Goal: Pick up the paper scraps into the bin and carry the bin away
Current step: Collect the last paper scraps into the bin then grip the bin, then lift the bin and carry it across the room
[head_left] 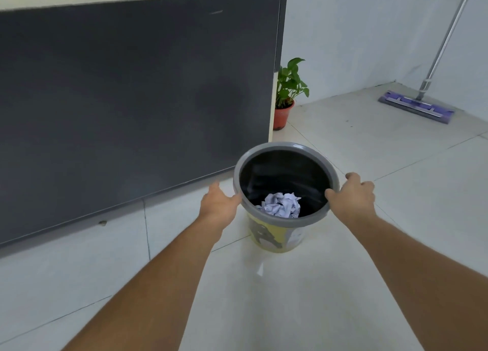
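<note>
A round bin (284,146) with a grey rim, a black liner and a yellow printed wall is in the middle of the view, over the tiled floor. Crumpled white paper scraps (282,205) lie at its bottom. My left hand (219,205) grips the rim on the left side, thumb on the rim. My right hand (355,196) grips the rim on the right, thumb hooked over the inner edge. Whether the bin's base touches the floor I cannot tell.
A large dark grey cabinet panel (132,86) fills the left. A potted green plant (286,94) in a red pot stands at its corner. A purple flat mop (417,105) leans by the white wall at the far right. A small white scrap (260,270) lies on the floor.
</note>
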Action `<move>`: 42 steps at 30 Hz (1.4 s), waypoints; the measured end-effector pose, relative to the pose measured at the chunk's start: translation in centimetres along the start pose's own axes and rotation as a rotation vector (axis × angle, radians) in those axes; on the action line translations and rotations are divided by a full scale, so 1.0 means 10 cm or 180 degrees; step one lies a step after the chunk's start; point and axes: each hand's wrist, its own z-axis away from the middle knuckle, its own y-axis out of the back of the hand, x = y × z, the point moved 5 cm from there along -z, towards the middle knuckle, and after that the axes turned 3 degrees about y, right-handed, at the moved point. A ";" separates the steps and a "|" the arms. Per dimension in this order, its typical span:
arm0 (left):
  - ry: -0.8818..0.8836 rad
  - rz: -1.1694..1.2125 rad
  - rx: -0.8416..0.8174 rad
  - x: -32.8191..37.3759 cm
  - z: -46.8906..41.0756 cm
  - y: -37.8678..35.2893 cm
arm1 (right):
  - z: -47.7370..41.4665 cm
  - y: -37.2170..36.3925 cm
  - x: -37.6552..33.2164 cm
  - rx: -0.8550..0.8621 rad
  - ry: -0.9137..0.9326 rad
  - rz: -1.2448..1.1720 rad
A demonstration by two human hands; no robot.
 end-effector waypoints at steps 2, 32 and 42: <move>0.0104 0.0119 -0.0113 -0.04 0.00 -0.10 | 0.00 -0.09 0.06 -0.0136 -0.0130 -0.0076; -0.0167 0.0482 -0.0503 2.91 1.78 1.56 | 0.82 2.92 -1.91 -0.0087 -0.0229 -0.1326; -0.0669 0.0175 -0.0670 5.32 3.45 3.03 | 1.46 5.73 -3.38 0.0123 -0.0074 -0.1644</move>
